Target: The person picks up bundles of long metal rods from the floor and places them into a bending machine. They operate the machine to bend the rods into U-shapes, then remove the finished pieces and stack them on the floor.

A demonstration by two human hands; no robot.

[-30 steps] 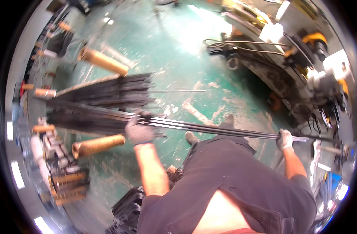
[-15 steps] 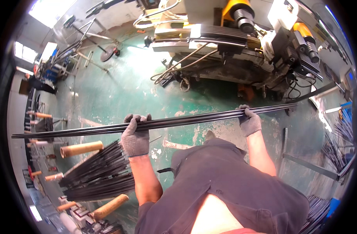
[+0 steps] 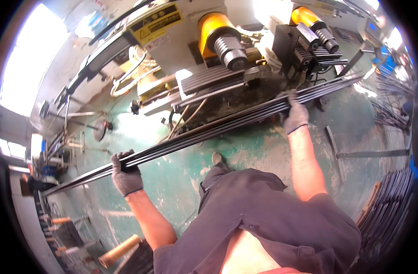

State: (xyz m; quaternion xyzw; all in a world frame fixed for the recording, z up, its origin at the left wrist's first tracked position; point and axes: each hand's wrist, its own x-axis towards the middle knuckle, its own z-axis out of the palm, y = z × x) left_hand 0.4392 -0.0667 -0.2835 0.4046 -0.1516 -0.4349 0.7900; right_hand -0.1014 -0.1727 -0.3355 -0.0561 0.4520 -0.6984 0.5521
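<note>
In the head view, the bundle of bars [image 3: 204,130], long, thin and dark, ran slantwise across the scene, from near 8 o'clock at its left end up to near 2 o'clock at its right. It was held up off the green floor [image 3: 259,148], in front of the wearer's body, and its right half crossed before the lower part of a machine.

The left hand [image 3: 127,177], in a grey glove, was toward 8 o'clock, closed round the bars with its fingers curled over them. The right hand [image 3: 295,116], gloved alike, was between 2 and 3 o'clock and was also closed round the bundle; its fingertips were blurred. The bars lay close together, with narrow gaps showing between some of them.

At 12 o'clock stood the machine [image 3: 213,82], with one yellow-and-black motor [image 3: 218,39] on top and another motor [image 3: 309,19] toward 1 o'clock. A yellow sign [image 3: 156,23] showed at 11 o'clock and a bright window [image 3: 35,57] at 10. Near 3 o'clock a metal frame [image 3: 373,155] stood by the floor, and at 4 o'clock was a stack of dark rods [image 3: 389,203]. A brown tube [image 3: 120,251] lay at 7 o'clock. Toward 6 o'clock were the wearer's dark clothes [image 3: 282,210], with a shoe [image 3: 216,158] near the middle.
</note>
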